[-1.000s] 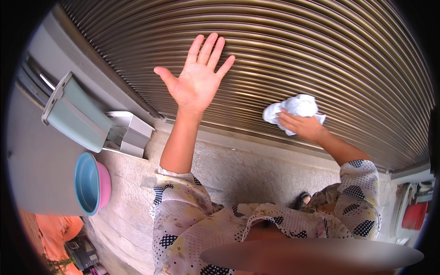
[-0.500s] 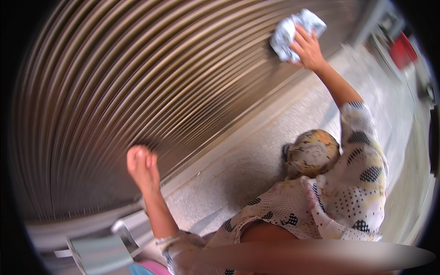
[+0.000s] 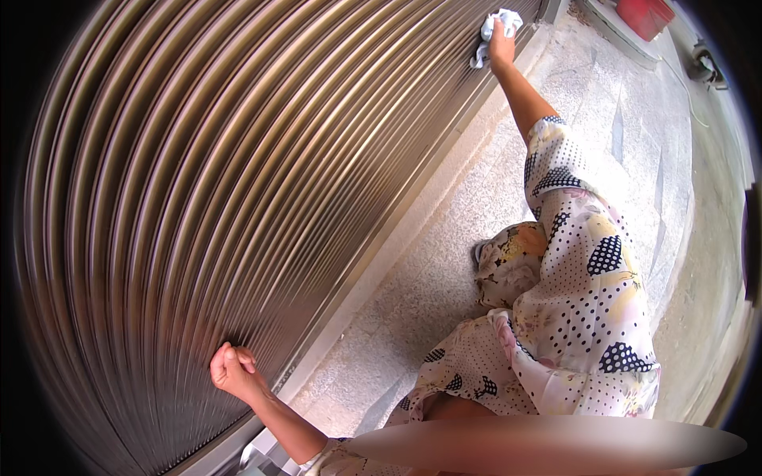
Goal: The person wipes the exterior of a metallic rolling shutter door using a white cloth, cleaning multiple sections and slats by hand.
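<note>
A corrugated metal shutter (image 3: 230, 182) with brown-grey ribs fills the left and top of the view. Far ahead, near the shutter's right end, my right hand (image 3: 501, 49) is closed round a crumpled pale blue-white cloth (image 3: 508, 17). The cloth lies against the ribs close to the lower rail. My left hand (image 3: 232, 371) is at the lower left, its fingers curled in with nothing visible in them. It is close to the shutter's ribs; whether the knuckles touch them I cannot tell.
A pale stone ledge (image 3: 452, 198) runs along the shutter's foot, with speckled paving (image 3: 603, 119) beyond it. At the top right a red bucket (image 3: 644, 17) stands on a round pale base. A thin hose or cord (image 3: 692, 111) lies near the right edge. My patterned knee (image 3: 512, 266) is bent beside the shutter.
The view has turned. My right hand with the cloth appears higher and slightly left, nearer the shutter's right end. My left hand appears lower, its fingers still curled.
</note>
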The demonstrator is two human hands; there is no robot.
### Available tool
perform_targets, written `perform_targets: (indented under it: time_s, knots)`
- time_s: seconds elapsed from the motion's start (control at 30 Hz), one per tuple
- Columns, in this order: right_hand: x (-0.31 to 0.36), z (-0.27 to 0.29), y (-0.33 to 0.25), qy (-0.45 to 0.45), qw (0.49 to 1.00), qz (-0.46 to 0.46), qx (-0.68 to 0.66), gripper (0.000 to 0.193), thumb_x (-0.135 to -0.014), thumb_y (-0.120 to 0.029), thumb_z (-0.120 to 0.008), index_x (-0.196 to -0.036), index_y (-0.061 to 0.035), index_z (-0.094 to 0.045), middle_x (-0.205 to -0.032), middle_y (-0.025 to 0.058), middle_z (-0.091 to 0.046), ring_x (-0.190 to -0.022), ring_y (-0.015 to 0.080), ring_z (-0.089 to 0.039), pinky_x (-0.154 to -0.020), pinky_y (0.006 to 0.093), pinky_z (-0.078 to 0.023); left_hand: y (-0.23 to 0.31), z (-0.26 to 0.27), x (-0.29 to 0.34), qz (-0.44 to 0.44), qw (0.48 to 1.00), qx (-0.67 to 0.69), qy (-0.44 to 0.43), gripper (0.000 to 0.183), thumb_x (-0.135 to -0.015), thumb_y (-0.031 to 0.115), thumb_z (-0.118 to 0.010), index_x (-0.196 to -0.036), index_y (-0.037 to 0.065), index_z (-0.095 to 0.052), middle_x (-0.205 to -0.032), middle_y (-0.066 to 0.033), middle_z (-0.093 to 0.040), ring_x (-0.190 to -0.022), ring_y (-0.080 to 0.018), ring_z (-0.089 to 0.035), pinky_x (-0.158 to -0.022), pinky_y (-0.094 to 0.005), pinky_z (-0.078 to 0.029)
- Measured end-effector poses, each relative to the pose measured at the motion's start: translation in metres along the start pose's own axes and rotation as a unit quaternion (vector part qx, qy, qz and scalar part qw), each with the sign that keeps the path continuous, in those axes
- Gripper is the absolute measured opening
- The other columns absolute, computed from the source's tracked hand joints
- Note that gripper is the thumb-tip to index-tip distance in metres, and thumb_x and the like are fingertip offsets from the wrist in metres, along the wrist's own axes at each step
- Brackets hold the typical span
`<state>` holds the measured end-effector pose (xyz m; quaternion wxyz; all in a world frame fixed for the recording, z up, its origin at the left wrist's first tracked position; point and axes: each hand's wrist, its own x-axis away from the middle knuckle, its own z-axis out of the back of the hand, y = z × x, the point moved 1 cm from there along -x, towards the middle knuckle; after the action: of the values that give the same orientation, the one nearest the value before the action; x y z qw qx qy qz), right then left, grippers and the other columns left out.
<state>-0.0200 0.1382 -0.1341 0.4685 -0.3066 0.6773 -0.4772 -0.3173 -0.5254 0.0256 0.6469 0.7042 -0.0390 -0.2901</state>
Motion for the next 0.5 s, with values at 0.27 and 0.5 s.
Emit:
perform_targets:
  time_s: [0.27, 0.5]
  knots:
    - [0.085, 0.003, 0.040, -0.020, 0.993, -0.111, -0.035, 0.067, -0.087, -0.045, -0.048, -0.131, 0.0041, -0.036, -0.129, 0.0194, -0.047, -0.121, 0.0284, -0.044, -0.101, 0.0334, -0.032, -0.009, -0.022, -0.011, -0.004, 1.000, 0.013, -0.016, 0.007, -0.084, -0.001, -0.059, -0.090, 0.000, -0.063, -0.055, -0.0076, -0.055, -0.040, -0.0094, -0.042, -0.039, -0.0221, -0.036]
    - [0.231, -0.002, 0.049, -0.235, 0.773, -0.556, -0.195, 0.079, -0.085, -0.070, -0.025, -0.138, -0.0124, -0.034, -0.135, 0.0085, -0.044, -0.124, 0.0308, -0.042, -0.103, 0.0523, -0.031, -0.011, -0.043, -0.019, 0.036, 0.999, -0.024, 0.003, 0.007, -0.083, 0.001, -0.062, -0.090, 0.001, -0.063, -0.058, -0.0076, -0.057, -0.043, -0.0102, -0.047, -0.041, -0.0222, -0.040]
